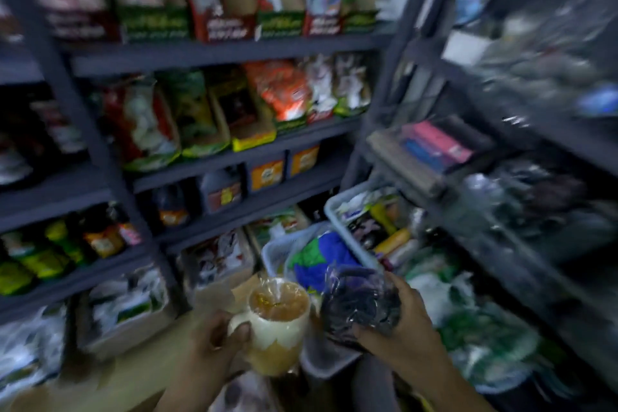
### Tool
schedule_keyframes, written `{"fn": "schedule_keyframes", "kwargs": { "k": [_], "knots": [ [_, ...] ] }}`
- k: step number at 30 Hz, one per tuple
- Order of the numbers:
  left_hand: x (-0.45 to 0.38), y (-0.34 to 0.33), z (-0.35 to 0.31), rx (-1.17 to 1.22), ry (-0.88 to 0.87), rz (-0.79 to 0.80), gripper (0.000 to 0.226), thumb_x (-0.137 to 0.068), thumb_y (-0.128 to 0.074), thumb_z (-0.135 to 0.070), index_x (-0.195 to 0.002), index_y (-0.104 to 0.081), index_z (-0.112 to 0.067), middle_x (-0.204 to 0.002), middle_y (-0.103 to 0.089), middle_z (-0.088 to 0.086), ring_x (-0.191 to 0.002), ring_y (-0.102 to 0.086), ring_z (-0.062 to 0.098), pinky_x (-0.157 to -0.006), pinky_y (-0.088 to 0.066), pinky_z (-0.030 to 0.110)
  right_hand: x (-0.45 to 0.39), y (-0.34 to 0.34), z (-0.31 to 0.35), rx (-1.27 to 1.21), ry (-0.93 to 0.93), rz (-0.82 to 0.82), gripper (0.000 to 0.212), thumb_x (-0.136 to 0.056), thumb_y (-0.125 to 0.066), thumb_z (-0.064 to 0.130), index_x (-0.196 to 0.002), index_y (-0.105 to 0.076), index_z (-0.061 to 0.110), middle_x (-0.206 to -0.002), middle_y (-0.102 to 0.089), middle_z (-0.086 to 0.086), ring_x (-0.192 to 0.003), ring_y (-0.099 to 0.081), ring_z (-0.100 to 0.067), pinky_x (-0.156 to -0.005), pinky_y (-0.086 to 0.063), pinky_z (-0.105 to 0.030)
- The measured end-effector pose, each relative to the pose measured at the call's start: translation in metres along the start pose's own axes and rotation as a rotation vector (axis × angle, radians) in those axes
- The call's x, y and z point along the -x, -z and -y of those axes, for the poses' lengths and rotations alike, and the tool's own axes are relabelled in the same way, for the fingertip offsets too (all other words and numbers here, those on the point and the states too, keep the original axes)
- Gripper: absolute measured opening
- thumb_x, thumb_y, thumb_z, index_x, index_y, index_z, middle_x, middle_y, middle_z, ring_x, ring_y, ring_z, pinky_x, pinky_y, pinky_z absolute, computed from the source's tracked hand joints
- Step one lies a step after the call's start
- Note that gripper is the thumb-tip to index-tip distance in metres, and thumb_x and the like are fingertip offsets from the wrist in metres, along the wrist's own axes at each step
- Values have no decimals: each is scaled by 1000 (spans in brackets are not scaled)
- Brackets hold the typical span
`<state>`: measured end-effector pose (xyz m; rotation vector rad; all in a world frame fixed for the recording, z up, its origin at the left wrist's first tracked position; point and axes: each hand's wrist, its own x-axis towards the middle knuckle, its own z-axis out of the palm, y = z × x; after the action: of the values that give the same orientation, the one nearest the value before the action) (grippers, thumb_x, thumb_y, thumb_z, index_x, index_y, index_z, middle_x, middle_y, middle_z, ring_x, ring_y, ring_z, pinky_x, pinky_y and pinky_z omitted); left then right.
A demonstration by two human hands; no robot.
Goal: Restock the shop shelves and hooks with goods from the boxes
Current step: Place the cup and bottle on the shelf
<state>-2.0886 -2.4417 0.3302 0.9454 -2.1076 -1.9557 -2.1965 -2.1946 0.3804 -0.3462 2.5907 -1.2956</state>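
Observation:
My left hand (pixel 214 341) grips the handle side of a cream and orange mug (pixel 277 328) wrapped in clear plastic, held low in the middle of the view. Right beside it, my right hand (pixel 394 328) holds a dark mug or cup (pixel 359 308), also in clear wrapping, with the fingers curled round its right side. The two wrapped items nearly touch. The whole frame is blurred by motion.
Dark grey shelves (pixel 217 53) ahead carry packets, boxes and bottles. A second rack (pixel 501 211) on the right holds glassware and small boxes. White plastic baskets (pixel 334 214) of goods stand on the floor ahead. A brown cardboard box (pixel 140 375) lies at lower left.

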Motion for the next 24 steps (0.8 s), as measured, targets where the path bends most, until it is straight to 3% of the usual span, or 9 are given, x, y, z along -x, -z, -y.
{"fn": "schedule_keyframes", "kwargs": {
  "k": [2,5,7,9,14,18,21,22,24],
  "knots": [
    [-11,-35,-43,0,-73,26,21,-78,-66,13,-68,-64,-5,-63,-65,12,-50,-55,0,-53,-43,9,-12,52,3,-11,-1,-90,60,-52,-88,10,-97,-54,31,-106,-62,14,-93,-59,8,-71,-45,-3],
    [-26,-90,-105,-20,-173,114,16,-80,-66,10,-73,-63,-4,-63,-67,10,-54,-59,5,-56,-45,14,-20,130,1,67,-4,-158,76,-56,-88,31,-115,-41,35,-116,-40,16,-101,-46,4,-75,-34,5],
    [-31,-124,-144,9,-214,162,14,-83,-65,4,-73,-62,-5,-60,-66,5,-61,-57,17,-61,-44,27,-25,181,-3,111,16,-212,83,-50,-86,45,-122,-44,36,-121,-44,14,-107,-48,2,-85,-35,0],
    [-32,-155,-178,34,-245,219,13,-86,-64,-3,-73,-63,-3,-64,-67,9,-69,-58,23,-67,-42,34,-25,224,0,131,46,-246,86,-47,-83,54,-123,-45,42,-125,-45,19,-112,-48,1,-95,-39,-14],
    [-25,-208,-230,53,-261,329,20,-92,-58,-19,-85,-63,-1,-73,-70,8,-77,-65,22,-77,-47,38,-24,286,-21,181,132,-336,71,-58,-89,29,-109,-44,51,-120,-44,24,-109,-41,21,-83,-31,5],
    [-25,-238,-238,35,-274,356,22,-92,-58,-23,-87,-63,-2,-68,-68,2,-62,-61,9,-63,-46,29,-31,296,-61,238,56,-469,76,-61,-89,21,-111,-40,52,-121,-41,12,-109,-37,22,-86,-28,7],
    [-29,-256,-234,71,-270,386,17,-91,-58,-17,-87,-62,-1,-76,-69,7,-72,-65,17,-71,-51,36,-34,305,-81,244,-53,-492,71,-67,-85,24,-118,-41,46,-123,-32,10,-103,-37,13,-99,-31,-6],
    [-30,-262,-232,73,-274,399,14,-91,-59,-15,-87,-62,-2,-80,-70,10,-78,-66,21,-75,-51,39,-36,307,-86,275,-98,-467,72,-69,-84,26,-124,-41,43,-125,-28,10,-111,-36,4,-103,-32,-14],
    [-32,-275,-231,51,-280,426,10,-91,-60,-13,-88,-63,-4,-80,-70,9,-76,-66,16,-71,-52,33,-40,313,-94,325,-206,-402,80,-70,-83,32,-137,-39,36,-136,-23,2,-127,-34,-15,-107,-30,-23]
  ]
}}
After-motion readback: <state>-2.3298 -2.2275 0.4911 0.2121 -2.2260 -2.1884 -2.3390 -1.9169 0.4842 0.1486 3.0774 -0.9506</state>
